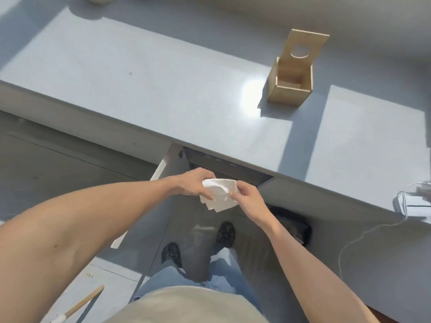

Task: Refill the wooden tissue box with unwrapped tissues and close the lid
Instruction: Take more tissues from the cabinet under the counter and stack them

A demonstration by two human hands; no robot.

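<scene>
A wooden tissue box point(285, 92) stands on the grey countertop at the upper right. Its lid point(303, 45), with a round hole, is tipped up and back, and the inside looks bare. Below the counter's front edge I hold a white stack of tissues point(220, 194) with both hands. My left hand point(194, 184) grips its left side from above. My right hand point(245, 197) pinches its right edge. Whether any wrapping is on the stack, I cannot tell.
The grey countertop point(140, 89) runs diagonally across the view. An open cupboard door point(168, 173) and a dark gap lie under it. A white charger with a cable point(412, 206) sits at the right edge. A wooden handle point(86, 301) pokes in at the bottom left.
</scene>
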